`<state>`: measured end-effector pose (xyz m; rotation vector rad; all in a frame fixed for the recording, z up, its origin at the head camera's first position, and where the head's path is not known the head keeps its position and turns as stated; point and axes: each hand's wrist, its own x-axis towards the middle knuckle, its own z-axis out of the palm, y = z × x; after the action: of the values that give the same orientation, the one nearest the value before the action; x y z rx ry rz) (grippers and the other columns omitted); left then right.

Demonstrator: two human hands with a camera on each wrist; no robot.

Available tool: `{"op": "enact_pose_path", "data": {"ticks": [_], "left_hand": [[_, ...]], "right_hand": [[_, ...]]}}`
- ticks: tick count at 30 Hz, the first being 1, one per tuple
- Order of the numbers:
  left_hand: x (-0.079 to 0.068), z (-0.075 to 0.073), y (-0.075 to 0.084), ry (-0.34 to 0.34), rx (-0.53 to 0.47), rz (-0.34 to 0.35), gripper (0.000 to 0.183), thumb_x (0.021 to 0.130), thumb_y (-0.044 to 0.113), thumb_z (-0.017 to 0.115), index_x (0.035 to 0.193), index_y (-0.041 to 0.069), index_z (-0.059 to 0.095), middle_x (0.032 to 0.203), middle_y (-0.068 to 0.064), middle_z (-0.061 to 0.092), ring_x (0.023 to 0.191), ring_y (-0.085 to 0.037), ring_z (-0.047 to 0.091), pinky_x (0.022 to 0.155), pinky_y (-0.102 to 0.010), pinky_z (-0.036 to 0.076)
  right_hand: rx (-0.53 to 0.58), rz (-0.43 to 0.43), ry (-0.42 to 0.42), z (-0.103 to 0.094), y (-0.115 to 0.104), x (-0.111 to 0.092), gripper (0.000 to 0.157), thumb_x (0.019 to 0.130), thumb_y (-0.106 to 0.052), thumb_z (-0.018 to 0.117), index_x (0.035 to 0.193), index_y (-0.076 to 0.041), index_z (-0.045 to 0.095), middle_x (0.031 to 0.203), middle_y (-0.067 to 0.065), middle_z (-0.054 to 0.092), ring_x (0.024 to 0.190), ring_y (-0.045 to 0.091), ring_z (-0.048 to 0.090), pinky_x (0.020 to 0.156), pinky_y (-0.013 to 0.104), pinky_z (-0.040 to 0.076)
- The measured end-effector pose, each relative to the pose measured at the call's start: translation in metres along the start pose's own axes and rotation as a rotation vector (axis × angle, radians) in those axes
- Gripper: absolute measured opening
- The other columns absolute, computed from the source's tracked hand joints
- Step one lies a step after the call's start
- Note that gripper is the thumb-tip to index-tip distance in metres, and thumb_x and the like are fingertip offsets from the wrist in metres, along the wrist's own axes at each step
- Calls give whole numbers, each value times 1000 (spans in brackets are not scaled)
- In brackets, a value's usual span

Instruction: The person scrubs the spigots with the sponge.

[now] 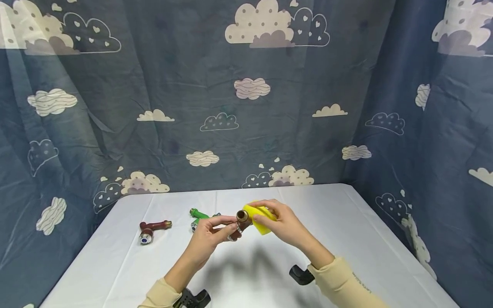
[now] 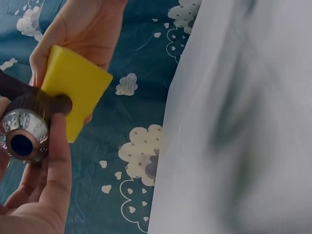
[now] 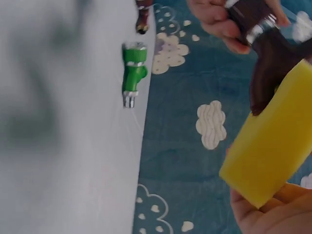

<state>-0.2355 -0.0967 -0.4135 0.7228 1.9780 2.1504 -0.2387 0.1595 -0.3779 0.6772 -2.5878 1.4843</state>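
My left hand (image 1: 208, 239) holds a brown branched pipe fitting (image 1: 245, 223) between thumb and fingers, raised above the table. A brass-coloured open end faces up in the head view, and a chrome collar (image 2: 29, 127) with a dark blue centre shows in the left wrist view. My right hand (image 1: 284, 223) grips a yellow sponge (image 1: 263, 229) with thumb and fingers, bent over in the head view. In the right wrist view the sponge (image 3: 273, 139) lies against a brown arm of the fitting (image 3: 269, 56) and hides part of it.
A second brown fitting (image 1: 155, 226) lies on the left of the white-covered table (image 1: 127, 265). Behind my left hand is a green fitting (image 1: 197, 214), partly hidden. Black wrist mounts (image 1: 301, 275) show by both sleeves. Dark cloud-patterned curtains (image 1: 285, 137) enclose the back and sides.
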Motion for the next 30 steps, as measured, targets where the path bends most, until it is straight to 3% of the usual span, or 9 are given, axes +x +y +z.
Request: {"op": "enact_pose_path", "data": {"ticks": [3,5,8,13,17,21,30], "left_hand": [[1,2,2,34,6,11,35,102,10,73,130,-11,70,112,-1,82,94,-12,80,87,-30,66],[0,4,4,52,6,13,35,101,7,74,130,-12,70,113,-1,82,96,-11,80,87,-29,66],[-1,6,6,83,37,31,34,99,5,75,129,-11,71,119,-5,79,100,-9,80,87,-27,66],[-3,11,7,130,129,105,32,96,4,79,125,-7,75,121,-24,66,97,-7,79,84,-25,66],[-2,13,6,155,176,149,30,93,4,82,121,-5,77,117,-29,65,93,-7,78,83,-25,67],[-1,14,6,188,258,169,29,91,8,86,118,0,81,113,-22,69,94,-8,77,84,-25,66],[1,16,6,239,388,229,26,87,12,91,112,6,84,104,-12,74,91,-8,75,84,-25,66]], "right_hand": [[-106,-57,80,3,-4,1,34,100,-27,78,134,-29,75,134,7,71,100,18,62,80,29,56],[-120,-81,110,4,-5,1,34,99,-26,79,133,-29,76,134,6,72,101,18,63,81,29,56],[-86,-84,132,6,-5,1,34,100,-25,79,133,-26,76,134,7,73,104,20,66,80,29,59],[-8,-70,151,10,-5,-1,35,102,-25,76,136,-22,75,136,9,73,115,27,71,87,33,63],[90,-47,96,9,-4,-1,37,104,-25,73,140,-19,71,142,12,69,118,29,73,89,30,63],[180,-10,3,4,-1,0,40,106,-25,70,145,-16,68,148,15,66,113,26,76,88,29,62],[214,-11,-79,-5,-6,-1,39,107,-21,68,145,-10,66,149,21,64,107,23,75,84,28,63]]}}
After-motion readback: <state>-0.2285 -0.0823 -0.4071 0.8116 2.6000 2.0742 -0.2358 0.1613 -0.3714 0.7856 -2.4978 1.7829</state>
